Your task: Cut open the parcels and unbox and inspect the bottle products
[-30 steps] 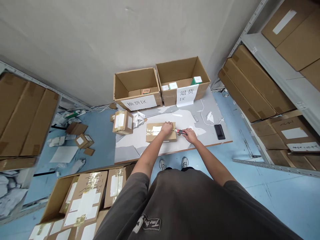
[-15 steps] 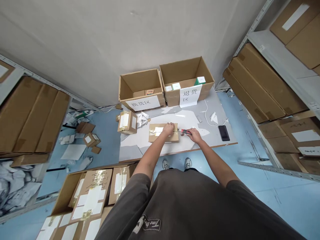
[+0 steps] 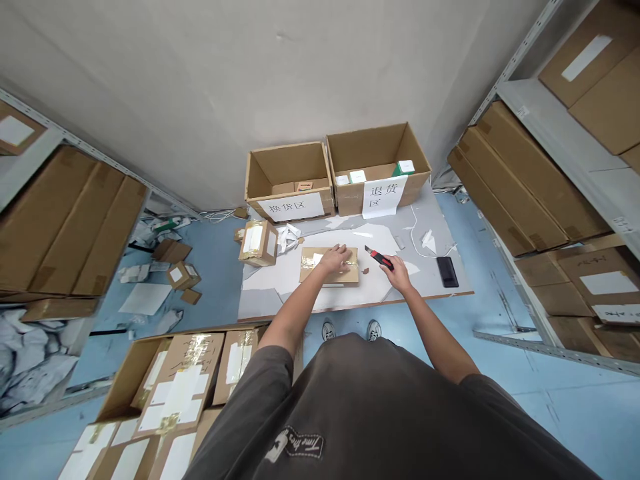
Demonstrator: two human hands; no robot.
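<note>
A taped cardboard box point(image 3: 330, 279) with a white label lies flat on the table in front of me. My left hand point(image 3: 335, 258) rests on top of it, fingers spread, partly covering the label and tape. To the right of the box, my right hand point(image 3: 399, 273) is closed around a red and black utility knife point(image 3: 381, 257). Its blade points up and left, apart from the box. A small brown scrap point(image 3: 365, 271) lies between the box and the right hand.
Two open cartons with Chinese signs, the left carton point(image 3: 255, 193) and the right carton point(image 3: 350, 200), stand at the back. A smaller taped box point(image 3: 257, 244) sits left, a phone point(image 3: 447, 272) right. Several labelled parcels point(image 3: 193, 353) fill a large carton at lower left. Shelves flank both sides.
The knife has moved away from the box's right end, up and right, with its blade tilted upward. My left hand's fingers have spread out on the box top.
</note>
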